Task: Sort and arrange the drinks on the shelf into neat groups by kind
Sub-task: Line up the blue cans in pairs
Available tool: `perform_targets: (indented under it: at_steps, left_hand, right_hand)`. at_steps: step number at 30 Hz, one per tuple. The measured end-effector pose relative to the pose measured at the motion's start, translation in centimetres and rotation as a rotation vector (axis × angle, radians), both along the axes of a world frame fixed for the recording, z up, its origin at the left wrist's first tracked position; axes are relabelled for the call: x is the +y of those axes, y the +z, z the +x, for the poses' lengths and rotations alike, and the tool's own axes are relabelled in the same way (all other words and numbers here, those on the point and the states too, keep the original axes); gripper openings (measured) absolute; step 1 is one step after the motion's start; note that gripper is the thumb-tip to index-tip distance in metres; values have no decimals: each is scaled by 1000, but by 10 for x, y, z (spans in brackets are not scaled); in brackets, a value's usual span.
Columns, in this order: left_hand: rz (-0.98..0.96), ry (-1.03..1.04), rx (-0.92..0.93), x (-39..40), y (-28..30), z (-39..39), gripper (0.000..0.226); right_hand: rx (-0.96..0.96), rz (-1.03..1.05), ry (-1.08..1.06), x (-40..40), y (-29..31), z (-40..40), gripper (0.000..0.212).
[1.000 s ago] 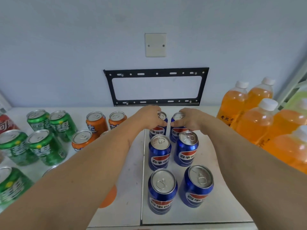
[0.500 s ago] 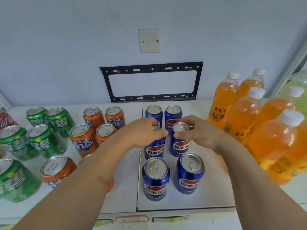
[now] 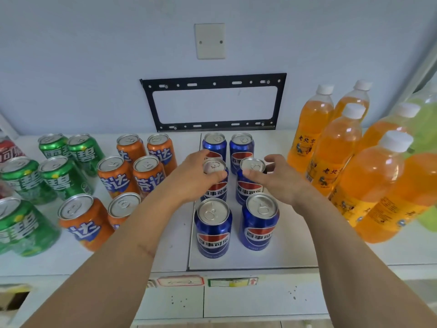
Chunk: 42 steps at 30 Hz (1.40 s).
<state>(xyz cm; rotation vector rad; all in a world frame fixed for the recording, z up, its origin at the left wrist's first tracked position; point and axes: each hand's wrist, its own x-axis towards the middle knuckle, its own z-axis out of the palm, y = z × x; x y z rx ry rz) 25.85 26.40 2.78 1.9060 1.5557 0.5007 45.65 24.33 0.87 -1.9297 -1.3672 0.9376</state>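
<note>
Shelf [image 3: 354, 254], white and split by a seam, is the biggest thing I see, running wall to wall under a pale blue wall that carries a black mounting bracket [image 3: 214, 102] and a blank cover plate [image 3: 210, 40]. On the right I see the orange bottles [image 3: 340, 147] with white caps packed close together, with a pale green bottle [image 3: 428, 129] behind them at the frame edge. On the left stand the green cans [image 3: 62, 176], with a red can [image 3: 9, 151] partly cut off at the far left. Next to them I count 6 orange cans [image 3: 115, 176] in 2 columns. In the middle are 6 blue cans in 2 columns of 3. My left hand [image 3: 192, 176] curls round the middle-left blue can [image 3: 215, 183], thumb across its front just under the rim. My right hand [image 3: 272, 178] grips the middle-right blue can [image 3: 249, 185], thumb on the near edge of its top and fingers round the far side. Both gripped cans stand upright on the shelf, just in front of the back pair [image 3: 228, 146] and behind the front pair [image 3: 236, 223].
</note>
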Motion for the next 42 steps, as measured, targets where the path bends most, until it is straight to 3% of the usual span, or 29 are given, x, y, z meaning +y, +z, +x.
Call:
perform_targets:
  at_steps: [4,8,11,16,27,31,35,39,42]
  left_hand:
    - [212,198,-263,-50,-9,-10,59]
    - [104,84,-539,-96,-40,-9,61]
    - [74,24,-535,-95,-65,-11,60]
    - [86,-43,-542,-79,-76,-19,48]
    - [44,-82,-516,-83,-62,-24,51]
    - [121,-66,-380,-88,-53,-21,52]
    - [448,-120,-34,-94,-27,-16,47]
    - [653,-212,181,-102,7,-2,41]
    - [773,-252,238,-98,28,15,36]
  right_hand:
    - [142,178,-97,-46,-10,0,76]
    - [384,267,46,-92,-40,-17,75]
    - [359,239,27,-98,-64,-28,89]
    - [117,199,-71,-103,-74,-36,87]
    - [56,134,-103,-117,-67,-45,87]
    - [-82,22,-58,-130,-49,-46,91]
    - [-258,18,-66,-137,-14,-43,93]
    - [-436,102,-13,-140,34,-32,74]
    - [-544,187,10,-133,67,-14,59]
